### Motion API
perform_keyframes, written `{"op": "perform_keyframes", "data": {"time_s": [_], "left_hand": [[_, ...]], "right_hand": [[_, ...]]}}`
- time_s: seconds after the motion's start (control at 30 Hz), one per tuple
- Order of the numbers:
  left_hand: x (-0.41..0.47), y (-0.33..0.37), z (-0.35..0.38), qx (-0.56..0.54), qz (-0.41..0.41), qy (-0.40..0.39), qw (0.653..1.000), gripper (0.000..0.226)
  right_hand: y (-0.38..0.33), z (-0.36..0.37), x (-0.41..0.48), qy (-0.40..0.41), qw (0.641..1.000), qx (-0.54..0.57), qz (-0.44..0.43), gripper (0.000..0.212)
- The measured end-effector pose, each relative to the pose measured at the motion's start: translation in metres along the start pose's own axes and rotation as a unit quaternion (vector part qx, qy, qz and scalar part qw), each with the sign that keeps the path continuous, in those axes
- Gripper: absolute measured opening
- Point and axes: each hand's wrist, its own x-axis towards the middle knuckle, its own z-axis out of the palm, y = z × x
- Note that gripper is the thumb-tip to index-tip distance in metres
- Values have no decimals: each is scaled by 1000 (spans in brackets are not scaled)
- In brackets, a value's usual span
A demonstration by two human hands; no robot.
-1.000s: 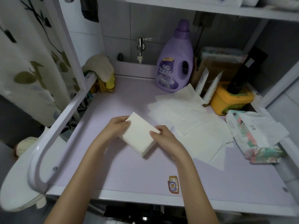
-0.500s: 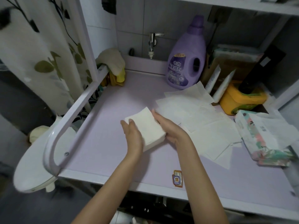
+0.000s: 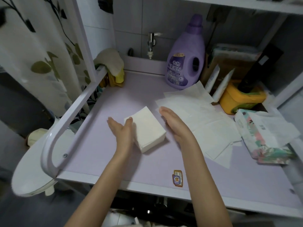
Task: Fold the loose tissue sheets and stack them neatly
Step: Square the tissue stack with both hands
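Note:
A neat white stack of folded tissues point(image 3: 148, 130) lies on the lilac tabletop point(image 3: 101, 128). My left hand point(image 3: 122, 130) stands edge-on against the stack's left side, fingers straight, thumb touching the top corner. My right hand point(image 3: 173, 121) is held flat and upright just right of the stack, with a small gap to it. Several loose unfolded tissue sheets point(image 3: 201, 117) lie spread to the right, partly under my right hand.
A torn floral tissue pack point(image 3: 265, 136) lies at the right edge. At the back stand a purple softener bottle point(image 3: 186, 61), a yellow tub point(image 3: 241, 97) and white tubes point(image 3: 224, 84). A white rail point(image 3: 68, 115) borders the left side; cloths point(image 3: 111, 63) hang at its far end.
Both hands let go of the stack's top and ends and turned edge-on along its sides. My right hand moved slightly off the stack. The camera shifted nearer.

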Motion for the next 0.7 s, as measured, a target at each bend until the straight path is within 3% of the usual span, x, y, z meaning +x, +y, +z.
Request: {"op": "perform_keyframes", "data": {"time_s": [0.1,0.2,0.37,0.53,0.63,0.7], "left_hand": [[17,19,-20,68,87,-59,992,54],[33,26,-29,111,75,-136,982,35],[30,17,-24,133,64,-217,965,27],[10,7,-25,94,52,-170,979,28],[1,2,-27,97,48,-165,980,25],[2,1,-28,107,32,-139,984,38]], "right_hand": [[13,-7,-22,86,991,101,-9,57],[31,2,-34,136,959,248,2,61],[44,34,-39,80,975,206,36,81],[30,41,-20,117,980,157,26,76],[24,28,-8,92,984,154,13,69],[21,14,-6,72,983,169,2,66]]}}
